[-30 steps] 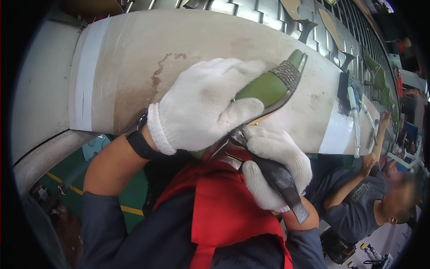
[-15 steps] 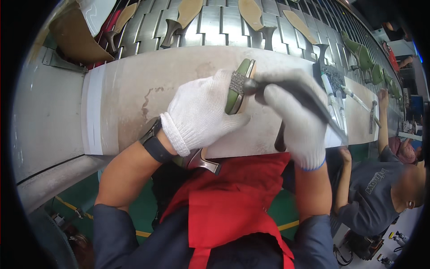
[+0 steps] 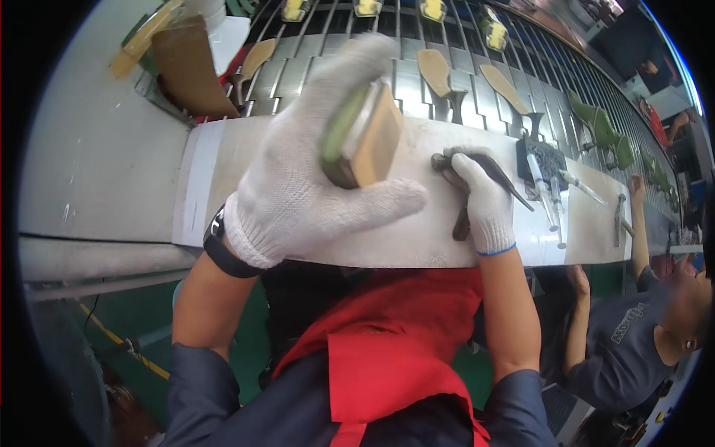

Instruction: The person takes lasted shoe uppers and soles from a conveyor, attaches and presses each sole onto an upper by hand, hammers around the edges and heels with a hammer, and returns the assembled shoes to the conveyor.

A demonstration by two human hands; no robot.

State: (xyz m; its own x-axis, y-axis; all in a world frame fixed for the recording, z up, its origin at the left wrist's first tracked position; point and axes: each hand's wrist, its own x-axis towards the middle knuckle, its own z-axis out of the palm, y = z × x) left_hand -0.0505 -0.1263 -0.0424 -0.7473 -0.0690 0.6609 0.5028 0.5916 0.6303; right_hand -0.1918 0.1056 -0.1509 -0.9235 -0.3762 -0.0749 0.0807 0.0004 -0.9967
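Observation:
My left hand (image 3: 287, 160), in a white knit glove, is raised over the left part of the bench with a green shoe (image 3: 342, 141) against its palm. The shoe's tan sole (image 3: 380, 138) faces right; fingers and thumb stretch past it, and motion smears the fingertips. Lower and to the right, my gloved right hand (image 3: 484, 201) is closed around a hammer (image 3: 500, 177). Its rounded metal head (image 3: 439, 162) sticks out on the left, while the dark tapered end points right. Beneath that hand lies a dark brown tool (image 3: 462, 223), mostly covered.
Syringes (image 3: 555, 197) and a dark block (image 3: 547, 160) lie right on the pale bench (image 3: 417, 246), near another hammer (image 3: 620, 212). Beyond runs a metal slat conveyor (image 3: 473, 100) with tan-soled heeled shoes (image 3: 433, 72) and green shoes (image 3: 596, 127). A co-worker (image 3: 625, 328) is at right.
My left hand has lifted the shoe up and left and turned its sole rightward. The hammer has come away from the shoe, and my right hand now rests lower on the bench.

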